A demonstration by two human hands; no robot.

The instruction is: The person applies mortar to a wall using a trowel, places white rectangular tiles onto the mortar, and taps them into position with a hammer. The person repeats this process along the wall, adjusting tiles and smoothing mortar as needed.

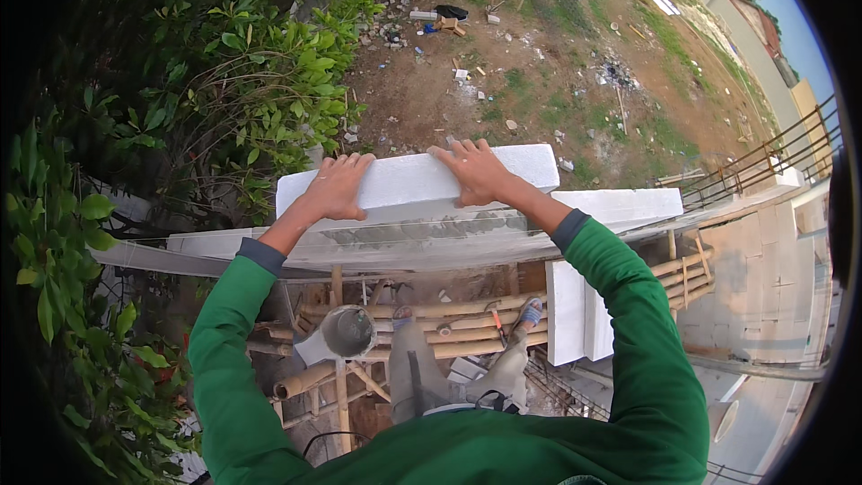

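Note:
A long white lightweight concrete block (404,178) sits along the top of a wall, spanning both my hands. My left hand (339,187) grips its left part, fingers over the far edge and thumb on the near side. In the same way my right hand (471,171) grasps it right of the middle. Just below the block, grey wet mortar (404,230) lies on the wall (269,254). Whether the block's underside touches the mortar is hidden. Another white block (628,205) lies on the wall to the right.
Below me is a bamboo scaffold (467,342), with my feet on its poles. A bucket of grey mix (348,330) stands left, a hammer (496,321) lies near my right foot, and white blocks (567,313) stand right. Leafy branches (260,81) crowd the left; rebar (763,162) sticks out right.

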